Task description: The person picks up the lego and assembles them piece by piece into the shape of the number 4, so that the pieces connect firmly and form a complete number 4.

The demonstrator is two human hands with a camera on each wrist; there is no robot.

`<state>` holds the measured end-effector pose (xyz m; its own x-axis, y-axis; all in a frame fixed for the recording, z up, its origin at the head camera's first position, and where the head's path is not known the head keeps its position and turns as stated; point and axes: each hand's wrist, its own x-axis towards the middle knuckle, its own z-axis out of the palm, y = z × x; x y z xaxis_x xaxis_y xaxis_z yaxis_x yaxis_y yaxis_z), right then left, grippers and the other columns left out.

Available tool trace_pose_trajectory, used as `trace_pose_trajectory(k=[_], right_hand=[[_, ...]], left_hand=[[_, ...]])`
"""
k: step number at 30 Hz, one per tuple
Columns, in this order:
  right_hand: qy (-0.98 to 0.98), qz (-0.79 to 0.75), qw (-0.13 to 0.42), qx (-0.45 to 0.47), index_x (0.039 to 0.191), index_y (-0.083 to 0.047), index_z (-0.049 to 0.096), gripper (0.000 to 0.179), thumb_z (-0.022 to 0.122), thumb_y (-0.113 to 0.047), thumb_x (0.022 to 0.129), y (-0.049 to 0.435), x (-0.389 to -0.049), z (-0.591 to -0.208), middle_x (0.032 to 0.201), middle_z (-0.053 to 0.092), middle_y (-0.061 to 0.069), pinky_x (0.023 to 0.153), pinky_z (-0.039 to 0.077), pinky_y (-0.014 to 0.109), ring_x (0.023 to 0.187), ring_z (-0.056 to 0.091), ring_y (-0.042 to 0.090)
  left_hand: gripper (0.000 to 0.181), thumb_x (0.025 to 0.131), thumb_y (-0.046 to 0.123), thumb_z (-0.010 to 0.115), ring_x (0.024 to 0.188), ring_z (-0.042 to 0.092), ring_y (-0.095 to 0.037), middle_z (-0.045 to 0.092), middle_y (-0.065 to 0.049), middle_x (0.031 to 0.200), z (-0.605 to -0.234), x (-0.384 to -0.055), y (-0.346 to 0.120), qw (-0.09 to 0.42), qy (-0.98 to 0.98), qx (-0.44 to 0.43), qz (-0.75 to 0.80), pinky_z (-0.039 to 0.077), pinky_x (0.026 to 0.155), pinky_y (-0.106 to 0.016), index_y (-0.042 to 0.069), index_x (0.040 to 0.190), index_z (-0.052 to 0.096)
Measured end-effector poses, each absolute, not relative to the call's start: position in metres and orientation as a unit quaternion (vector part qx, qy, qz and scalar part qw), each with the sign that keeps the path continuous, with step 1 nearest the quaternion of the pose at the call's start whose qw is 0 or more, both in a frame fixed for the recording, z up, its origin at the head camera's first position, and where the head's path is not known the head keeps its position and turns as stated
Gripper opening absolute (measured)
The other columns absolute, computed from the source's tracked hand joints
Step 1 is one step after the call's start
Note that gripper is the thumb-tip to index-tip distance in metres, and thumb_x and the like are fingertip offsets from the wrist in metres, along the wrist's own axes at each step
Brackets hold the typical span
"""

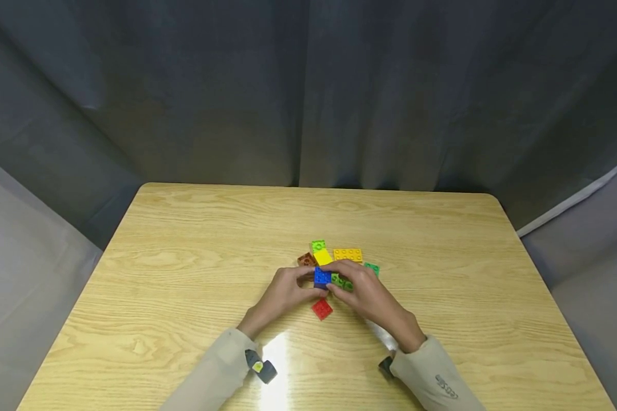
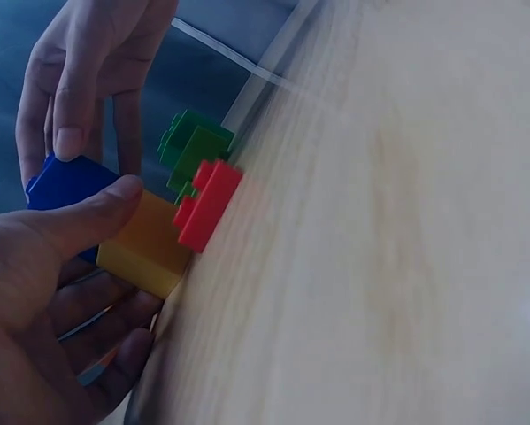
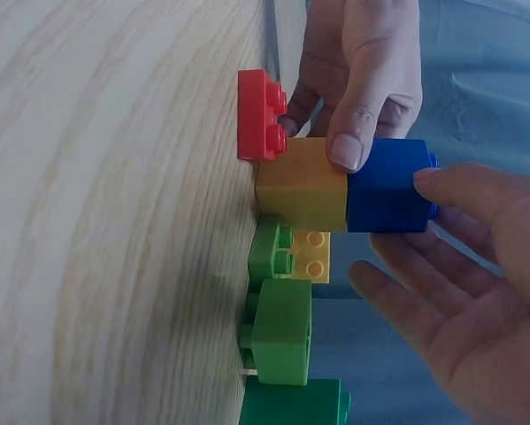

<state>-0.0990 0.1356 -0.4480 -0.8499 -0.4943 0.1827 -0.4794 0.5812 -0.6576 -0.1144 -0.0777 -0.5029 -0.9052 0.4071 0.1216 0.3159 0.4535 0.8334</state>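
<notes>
A blue brick (image 1: pixel 322 277) is stacked on an orange-yellow brick (image 3: pixel 300 186) that stands on the table, its studs facing up. My left hand (image 1: pixel 288 288) grips this stack from the left, its thumb on the orange-yellow brick near the seam with the blue one. From the other side my right hand (image 1: pixel 362 285) pinches the blue brick, with thumb and fingertips near its top. Close in front of the stack lies a red brick (image 1: pixel 321 309), apart from both hands. Green bricks (image 3: pixel 282 332) stand beside the stack, partly hidden under my right hand in the head view.
Behind the hands are a brown brick (image 1: pixel 306 260), a bright yellow brick (image 1: pixel 323 257), a lime brick (image 1: pixel 318 245) and a flat yellow brick (image 1: pixel 347 254). A darker green brick (image 1: pixel 372 268) sits right of them. Dark curtains (image 1: pixel 298 91) hang beyond the wooden table (image 1: pixel 185 257).
</notes>
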Motion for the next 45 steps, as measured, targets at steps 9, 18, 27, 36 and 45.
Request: trace_pose_trajectory(k=[9,18,27,36,45], right_hand=[[0.879,-0.396,0.035,-0.263,0.132,-0.004,0.066,0.036,0.074,-0.005,0.097,0.136,-0.099,-0.451,0.132,0.067,0.012,0.093,0.058,0.045,0.12,0.065,0.03],[0.887,-0.395,0.053,-0.233,0.134,0.001,0.062,0.042,0.076,-0.007,0.095,0.136,-0.098,-0.454,0.13,0.067,0.016,0.094,0.058,0.045,0.117,0.066,0.032],[0.89,-0.395,0.047,-0.224,0.131,0.002,0.064,0.041,0.078,-0.008,0.094,0.139,-0.094,-0.457,0.127,0.068,0.016,0.091,0.059,0.043,0.113,0.068,0.03],[0.897,-0.374,0.039,-0.233,0.13,0.001,0.064,0.041,0.079,-0.011,0.093,0.138,-0.094,-0.456,0.125,0.069,0.014,0.09,0.06,0.045,0.11,0.069,0.027],[0.9,-0.364,0.022,-0.239,0.132,0.002,0.066,0.043,0.079,-0.012,0.094,0.143,-0.092,-0.456,0.13,0.068,0.015,0.093,0.058,0.044,0.118,0.067,0.03]], left_hand=[[0.044,0.086,0.025,0.088,0.1,0.071,-0.016,0.078,-0.005,0.112,-0.504,-0.114,-0.076,0.045,0.853,0.21,0.476,0.058,0.089,-0.035,0.007,0.124,0.076],[0.047,0.085,0.028,0.089,0.106,0.071,-0.022,0.077,-0.007,0.115,-0.503,-0.112,-0.07,0.044,0.867,0.191,0.459,0.057,0.093,-0.039,0.006,0.124,0.075],[0.044,0.086,0.029,0.088,0.101,0.071,-0.017,0.077,-0.006,0.114,-0.504,-0.108,-0.066,0.038,0.871,0.201,0.448,0.058,0.088,-0.034,0.008,0.123,0.076],[0.045,0.087,0.034,0.087,0.101,0.071,-0.021,0.077,-0.006,0.115,-0.501,-0.107,-0.064,0.04,0.883,0.198,0.424,0.058,0.086,-0.037,0.009,0.123,0.076],[0.046,0.083,0.034,0.09,0.101,0.073,-0.021,0.078,-0.004,0.112,-0.502,-0.109,-0.062,0.022,0.884,0.214,0.415,0.059,0.087,-0.035,0.011,0.12,0.079]])
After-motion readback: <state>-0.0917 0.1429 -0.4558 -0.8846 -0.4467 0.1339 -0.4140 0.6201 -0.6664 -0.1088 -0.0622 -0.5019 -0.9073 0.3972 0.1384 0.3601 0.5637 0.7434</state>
